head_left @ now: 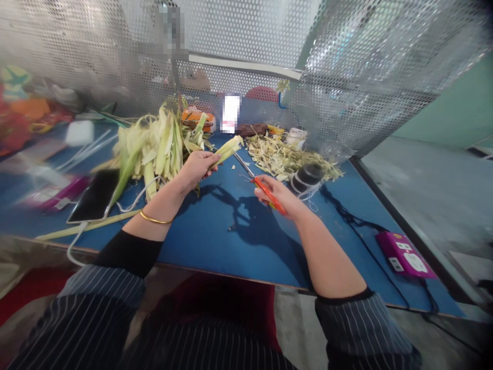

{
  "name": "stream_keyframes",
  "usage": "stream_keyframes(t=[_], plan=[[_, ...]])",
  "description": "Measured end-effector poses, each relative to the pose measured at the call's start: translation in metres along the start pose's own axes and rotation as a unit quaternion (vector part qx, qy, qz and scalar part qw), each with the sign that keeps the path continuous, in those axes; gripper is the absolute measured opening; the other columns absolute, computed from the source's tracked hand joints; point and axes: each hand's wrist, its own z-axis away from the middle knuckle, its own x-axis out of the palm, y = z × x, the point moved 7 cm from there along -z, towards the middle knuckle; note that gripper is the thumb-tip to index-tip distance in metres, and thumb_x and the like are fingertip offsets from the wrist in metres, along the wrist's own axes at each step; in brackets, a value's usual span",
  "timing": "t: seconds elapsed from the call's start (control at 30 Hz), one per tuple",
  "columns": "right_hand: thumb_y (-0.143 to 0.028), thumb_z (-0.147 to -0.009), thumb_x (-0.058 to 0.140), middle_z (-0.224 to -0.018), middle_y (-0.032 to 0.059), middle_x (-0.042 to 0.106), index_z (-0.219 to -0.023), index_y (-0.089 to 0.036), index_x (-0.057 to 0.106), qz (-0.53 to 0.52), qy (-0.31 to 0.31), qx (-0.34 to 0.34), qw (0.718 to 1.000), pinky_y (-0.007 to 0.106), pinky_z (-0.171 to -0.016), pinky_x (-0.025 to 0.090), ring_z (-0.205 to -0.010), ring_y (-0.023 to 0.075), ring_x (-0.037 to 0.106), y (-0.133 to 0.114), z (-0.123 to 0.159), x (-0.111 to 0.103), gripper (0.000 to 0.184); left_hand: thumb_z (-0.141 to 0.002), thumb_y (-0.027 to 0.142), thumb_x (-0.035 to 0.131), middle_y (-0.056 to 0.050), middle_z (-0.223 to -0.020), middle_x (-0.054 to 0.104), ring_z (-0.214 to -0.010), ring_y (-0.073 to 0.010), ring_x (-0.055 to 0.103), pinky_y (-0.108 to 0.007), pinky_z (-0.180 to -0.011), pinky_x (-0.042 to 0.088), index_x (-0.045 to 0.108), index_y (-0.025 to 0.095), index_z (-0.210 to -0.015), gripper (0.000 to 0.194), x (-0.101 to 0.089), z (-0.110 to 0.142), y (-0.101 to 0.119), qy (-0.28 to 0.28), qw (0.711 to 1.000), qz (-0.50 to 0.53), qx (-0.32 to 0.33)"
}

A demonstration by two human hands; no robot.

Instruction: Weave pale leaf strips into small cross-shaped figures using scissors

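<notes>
My left hand (pixel 201 167) pinches a pale yellow-green bundle of corn husk (pixel 228 149) between thumb and fingers, its free end pointing up and right. In my right hand (pixel 279 195) is a pair of red-handled scissors (pixel 269 194) with long slim metal blades. The blade tips lie close beside the husk's free end; whether they touch it I cannot tell. Left of my left hand lies a large pile of corn husks (pixel 154 141). Beyond my right hand spreads a heap of husk scraps (pixel 279 154), and a dark spool of thread (pixel 307 178) sits near its front.
A black-screened phone (pixel 96 195) with a white cable lies on the blue table (pixel 215 246) at left. A lit phone (pixel 231 113) stands at the back. A purple power strip (pixel 405 255) with black cords is at right. A perforated screen (pixel 246 31) rises behind.
</notes>
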Motion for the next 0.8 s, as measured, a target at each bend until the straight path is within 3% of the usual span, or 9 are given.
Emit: stream_keyframes(t=[0.3,0.53,0.8], plan=[[-0.05,-0.073,0.066,-0.07,-0.0049,0.048,-0.101,-0.024,0.052,0.014,0.02,-0.029,0.999,0.023,-0.054,0.036,-0.061,0.0096,0.047,-0.005,0.0,0.002,0.041,-0.081,0.039,0.063,-0.001,-0.056,0.053,-0.04,-0.005,0.036,-0.024,-0.046,0.024,0.06,0.017,-0.061,0.029,0.017,0.005,-0.004,-0.051,0.998,-0.03,-0.019],[-0.055,-0.071,0.066,-0.06,-0.0075,0.044,-0.095,-0.023,0.055,0.008,0.057,-0.019,0.998,0.021,-0.047,0.032,-0.05,0.0074,0.042,0.003,-0.004,0.003,0.042,-0.08,0.042,0.064,0.0,-0.053,0.051,-0.039,-0.0043,0.035,-0.023,-0.045,0.023,0.065,0.018,-0.064,0.029,0.019,0.003,-0.009,-0.058,0.997,-0.042,-0.021],[-0.057,-0.072,0.064,-0.052,-0.0061,0.042,-0.092,-0.02,0.064,0.096,0.096,-0.021,0.99,0.023,-0.042,0.029,-0.045,0.0088,0.038,0.005,-0.005,0.001,0.042,-0.08,0.041,0.063,-0.001,-0.053,0.052,-0.039,-0.005,0.035,-0.025,-0.047,0.025,0.065,0.018,-0.063,0.029,0.018,-0.001,-0.015,-0.056,0.997,-0.059,-0.014]])
